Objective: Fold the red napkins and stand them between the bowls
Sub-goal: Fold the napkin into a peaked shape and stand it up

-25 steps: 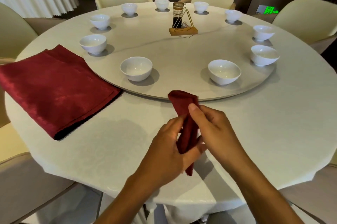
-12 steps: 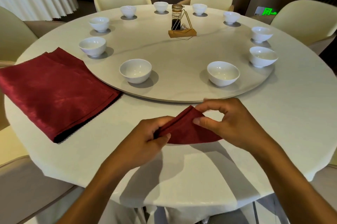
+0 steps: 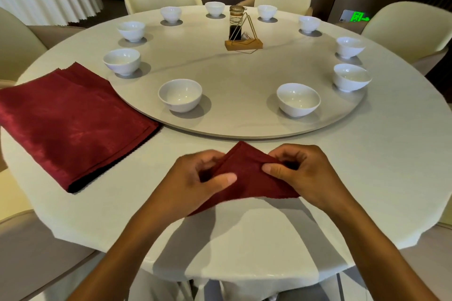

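The bowls [image 3: 180, 95] on the turntable [image 3: 244, 80] look empty. Near its front edge, left hand [image 3: 193, 183] and right hand [image 3: 300, 173] pinch a folded napkin [image 3: 247, 176]; the stack [image 3: 71, 119] lies left.

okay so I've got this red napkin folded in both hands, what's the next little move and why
Probably lift the napkin forward and stand it in the gap between the two nearest bowls: both hands already pinch it into a peaked triangle, and no napkin stands there yet.
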`<act>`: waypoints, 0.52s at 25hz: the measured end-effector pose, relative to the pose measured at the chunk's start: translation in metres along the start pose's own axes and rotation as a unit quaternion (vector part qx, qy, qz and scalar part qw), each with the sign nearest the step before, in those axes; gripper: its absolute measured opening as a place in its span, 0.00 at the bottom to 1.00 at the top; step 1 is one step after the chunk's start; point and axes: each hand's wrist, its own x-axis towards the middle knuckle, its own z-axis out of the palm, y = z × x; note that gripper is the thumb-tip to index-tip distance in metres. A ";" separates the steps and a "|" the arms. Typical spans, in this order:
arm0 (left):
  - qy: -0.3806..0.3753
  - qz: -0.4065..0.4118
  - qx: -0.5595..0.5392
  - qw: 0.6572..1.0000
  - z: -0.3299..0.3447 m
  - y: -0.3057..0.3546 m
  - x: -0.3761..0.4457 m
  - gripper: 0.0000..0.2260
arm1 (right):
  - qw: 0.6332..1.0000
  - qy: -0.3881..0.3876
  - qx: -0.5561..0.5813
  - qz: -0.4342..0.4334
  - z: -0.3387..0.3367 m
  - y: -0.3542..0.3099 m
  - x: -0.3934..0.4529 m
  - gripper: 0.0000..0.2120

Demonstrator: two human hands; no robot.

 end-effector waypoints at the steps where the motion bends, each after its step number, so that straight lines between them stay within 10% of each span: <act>1: -0.017 -0.009 0.042 0.999 0.000 -0.008 -0.003 0.03 | 1.000 0.014 0.020 0.007 -0.003 0.004 0.001 0.02; 7: -0.031 -0.053 -0.049 0.997 0.000 -0.016 -0.002 0.05 | 0.994 -0.051 0.071 0.061 -0.003 0.006 0.018 0.03; 11: 0.120 -0.017 -0.033 0.992 0.012 -0.004 0.027 0.07 | 0.971 0.179 -0.150 -0.041 0.012 -0.006 0.043 0.07; 13: 0.154 0.014 -0.076 0.985 0.023 0.006 0.039 0.09 | 0.977 0.172 -0.115 -0.057 0.032 -0.018 0.043 0.12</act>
